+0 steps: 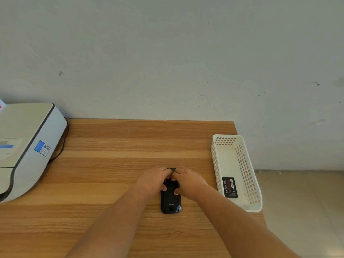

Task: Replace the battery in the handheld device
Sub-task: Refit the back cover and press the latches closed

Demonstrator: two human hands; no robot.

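A black handheld device [170, 200] lies face down on the wooden table [111, 164], its back with a small white logo facing up. My left hand [153, 180] and my right hand [188, 182] both rest on its far half, fingers curled over the top end and thumbs pressing on the back cover. The far end of the device is mostly hidden under my fingers. A black battery [229, 187] with a red and white label lies flat in the near part of a white perforated basket [245, 164] to the right.
A large white and grey printer [24, 146] with a dark cable stands at the table's left. The basket sits along the table's right edge, past which the tiled floor [297, 202] shows. A pale wall rises behind the table.
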